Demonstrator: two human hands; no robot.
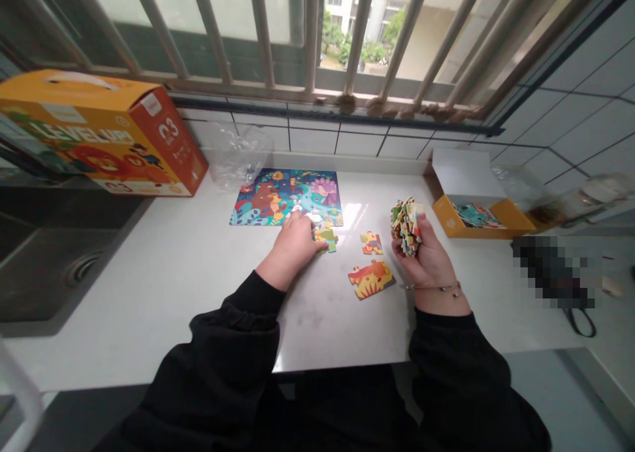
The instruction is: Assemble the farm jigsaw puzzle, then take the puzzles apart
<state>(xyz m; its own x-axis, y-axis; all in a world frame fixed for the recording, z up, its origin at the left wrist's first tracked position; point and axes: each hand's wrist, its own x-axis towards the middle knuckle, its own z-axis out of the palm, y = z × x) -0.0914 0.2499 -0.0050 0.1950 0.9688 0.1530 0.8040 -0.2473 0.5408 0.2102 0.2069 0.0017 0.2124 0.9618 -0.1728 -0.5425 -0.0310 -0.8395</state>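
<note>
Black sleeves [233, 336] reach forward from the bottom edge over a pale bench [322, 339], ending in two bare hands. To the front, the left hand [295, 243] is palm down with its fingers partly curled, its thumb against a green and yellow puzzle piece [328, 240] lying just to its right; whether it grips the piece cannot be told. Well to its right, the right hand [430, 248], wearing a thin bracelet [440, 288], is closed around a thick stack of puzzle pieces [407, 227], held on edge. Just left of that right hand, a small colourful piece [371, 243] lies flat, and a larger orange and yellow piece [371, 280] lies nearer the body.

Directly beyond the left hand is a picture sheet [297, 190] of cartoon animals; the fingers overlap its near edge in view. Farther left of that hand stand a crumpled clear bag [238, 151] and a big orange carton [166, 134], with a dark sink [44, 267] nearer the body. Beyond the right hand, rightward, an open yellow box [451, 222] holds more flat pieces [477, 215].
</note>
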